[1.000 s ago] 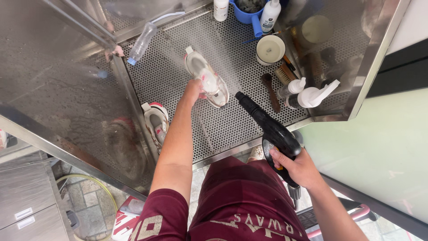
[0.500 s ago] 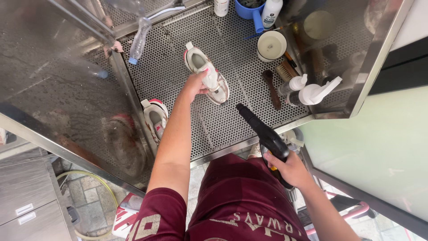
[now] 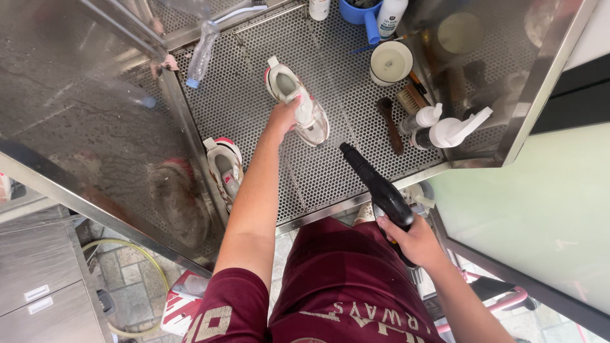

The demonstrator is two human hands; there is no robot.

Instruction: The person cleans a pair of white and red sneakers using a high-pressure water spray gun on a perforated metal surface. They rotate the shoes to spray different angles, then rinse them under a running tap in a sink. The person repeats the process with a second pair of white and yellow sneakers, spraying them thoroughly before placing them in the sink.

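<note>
Lying lengthwise over the perforated steel worktop (image 3: 330, 171), a white sneaker with pink trim (image 3: 297, 101) is gripped at its side by the closed fingers of the left hand (image 3: 283, 117); its heel points away and its toe nearer, to the right. A black spray gun (image 3: 376, 184) is clasped by the right hand (image 3: 413, 240), its nozzle aimed toward the shoe. A matching second sneaker (image 3: 223, 168) lies at the left wall. White label-bearing bottles (image 3: 389, 16) stand beside a blue cup (image 3: 359, 14) at the back.

Second sneaker (image 3: 223, 168) against the steel wall, plastic bottle (image 3: 201, 53), white tub (image 3: 390, 62), wooden brushes (image 3: 389, 123).
</note>
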